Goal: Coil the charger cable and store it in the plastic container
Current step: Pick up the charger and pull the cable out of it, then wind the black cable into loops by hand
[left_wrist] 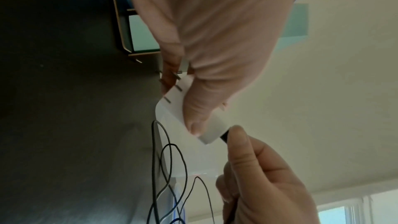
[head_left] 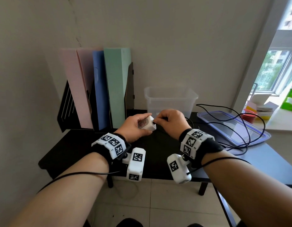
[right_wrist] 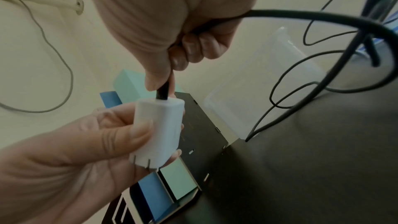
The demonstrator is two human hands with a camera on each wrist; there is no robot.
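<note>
My left hand (head_left: pixel 135 126) grips the white charger block (right_wrist: pixel 159 130), steadying it above the table (head_left: pixel 76 145); my right hand (head_left: pixel 170 120) pinches the cable (head_left: pixel 237 122) at its plug, likely to start coiling. The open plastic container (head_left: pixel 170 97) waits behind.

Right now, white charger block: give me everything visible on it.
The white charger block is a small matte plastic adapter with rounded edges, two metal prongs at one end and a reddish printed label on one face. The left hand grips it above the black desk. The right hand pinches the black cable plug seated in its other end.
</note>
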